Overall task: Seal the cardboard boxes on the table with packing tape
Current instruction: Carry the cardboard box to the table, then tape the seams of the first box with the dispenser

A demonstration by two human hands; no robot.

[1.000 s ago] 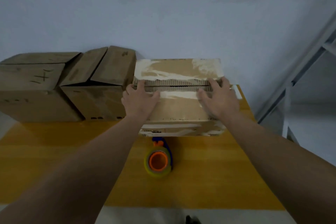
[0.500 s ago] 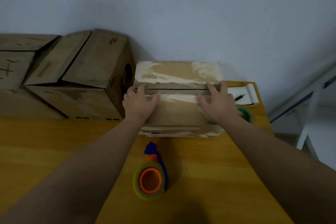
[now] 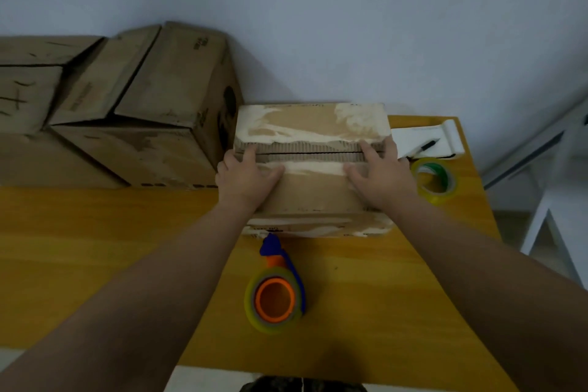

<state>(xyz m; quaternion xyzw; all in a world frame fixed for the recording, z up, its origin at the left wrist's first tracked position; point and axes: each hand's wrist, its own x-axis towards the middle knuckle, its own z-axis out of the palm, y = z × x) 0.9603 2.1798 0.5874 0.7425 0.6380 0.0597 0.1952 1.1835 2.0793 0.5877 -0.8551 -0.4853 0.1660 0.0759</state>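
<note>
A small cardboard box [image 3: 313, 124] with torn white patches stands at the back of the yellow table [image 3: 95, 248]. Its two top flaps meet at a seam across the middle. My left hand [image 3: 245, 180] presses flat on the near flap at the left end, fingertips at the seam. My right hand [image 3: 378, 177] presses flat on the same flap at the right end. A tape dispenser [image 3: 275, 294] with an orange core and blue handle lies on the table just in front of the box, untouched.
Two larger cardboard boxes [image 3: 149, 111] with raised flaps stand to the left against the wall. A loose roll of clear tape [image 3: 434, 180] lies right of the small box, behind it a white tray [image 3: 426, 140] with a pen. A white frame [image 3: 553, 200] stands off the table's right edge.
The view has shifted slightly, bringing the tape roll and white tray more into sight. Both hands stay pressed on the box flap in the same places.
</note>
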